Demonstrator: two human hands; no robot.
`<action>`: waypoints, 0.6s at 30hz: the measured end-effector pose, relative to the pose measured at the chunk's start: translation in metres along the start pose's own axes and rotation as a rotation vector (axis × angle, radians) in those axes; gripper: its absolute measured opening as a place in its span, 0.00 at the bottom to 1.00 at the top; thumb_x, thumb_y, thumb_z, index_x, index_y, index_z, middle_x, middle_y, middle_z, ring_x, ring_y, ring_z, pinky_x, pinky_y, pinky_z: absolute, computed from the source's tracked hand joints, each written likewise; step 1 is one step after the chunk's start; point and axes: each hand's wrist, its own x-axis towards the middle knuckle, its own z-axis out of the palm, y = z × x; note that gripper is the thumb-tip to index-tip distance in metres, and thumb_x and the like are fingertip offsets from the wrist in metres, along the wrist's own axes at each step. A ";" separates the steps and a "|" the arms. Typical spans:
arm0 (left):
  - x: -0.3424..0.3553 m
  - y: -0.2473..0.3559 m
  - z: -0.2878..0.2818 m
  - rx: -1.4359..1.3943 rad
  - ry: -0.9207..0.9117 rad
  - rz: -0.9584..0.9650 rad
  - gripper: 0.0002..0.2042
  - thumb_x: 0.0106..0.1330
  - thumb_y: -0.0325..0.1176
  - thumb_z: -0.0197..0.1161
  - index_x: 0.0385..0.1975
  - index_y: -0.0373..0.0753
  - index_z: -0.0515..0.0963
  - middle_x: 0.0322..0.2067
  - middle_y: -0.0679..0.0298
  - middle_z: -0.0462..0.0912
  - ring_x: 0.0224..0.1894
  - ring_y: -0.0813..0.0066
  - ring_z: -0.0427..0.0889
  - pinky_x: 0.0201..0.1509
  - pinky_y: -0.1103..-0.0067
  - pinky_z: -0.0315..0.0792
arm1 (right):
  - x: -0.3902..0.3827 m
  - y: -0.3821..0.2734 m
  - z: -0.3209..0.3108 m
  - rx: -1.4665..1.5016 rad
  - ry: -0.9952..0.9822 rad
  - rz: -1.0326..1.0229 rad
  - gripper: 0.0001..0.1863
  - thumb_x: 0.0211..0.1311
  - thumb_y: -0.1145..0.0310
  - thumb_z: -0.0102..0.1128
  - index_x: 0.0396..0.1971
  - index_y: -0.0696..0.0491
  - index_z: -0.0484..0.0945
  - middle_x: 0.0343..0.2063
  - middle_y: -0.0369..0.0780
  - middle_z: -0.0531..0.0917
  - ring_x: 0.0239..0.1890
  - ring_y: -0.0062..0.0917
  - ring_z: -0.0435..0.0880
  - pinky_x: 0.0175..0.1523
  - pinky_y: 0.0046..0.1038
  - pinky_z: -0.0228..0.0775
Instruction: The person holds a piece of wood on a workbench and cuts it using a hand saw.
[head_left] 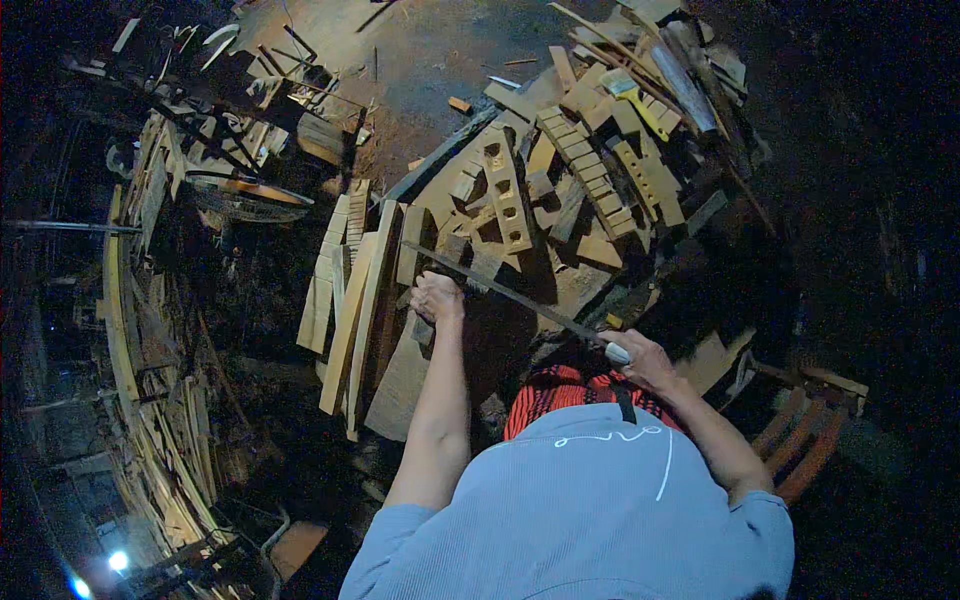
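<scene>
My right hand (640, 362) is closed round the pale handle of a long, narrow metal saw (540, 310), whose blade slants up and left across the middle of the view, passing just beyond my left hand. My left hand (437, 296) has its fingers curled down on a wooden piece beneath the blade; that piece is mostly hidden. Beside it stand a short pale board (410, 225) and several long pale strips (350, 320). A wide, darker plank (395, 395) lies below and left of my left hand.
Wood offcuts, including a board with square holes (508, 195), cover the work area, with a yellow-handled brush (650, 115) at the upper right. Piled timber (125, 300) lines the left. A curved reddish wooden object (810, 440) stands at the lower right. Much of the surroundings is dark.
</scene>
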 end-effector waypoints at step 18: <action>0.000 -0.017 0.025 0.114 0.120 0.170 0.08 0.55 0.32 0.52 0.21 0.35 0.72 0.22 0.56 0.76 0.26 0.58 0.75 0.25 0.64 0.67 | 0.100 -0.019 0.026 0.112 -0.089 -0.118 0.33 0.41 0.77 0.58 0.53 0.44 0.65 0.35 0.45 0.75 0.41 0.42 0.75 0.46 0.38 0.69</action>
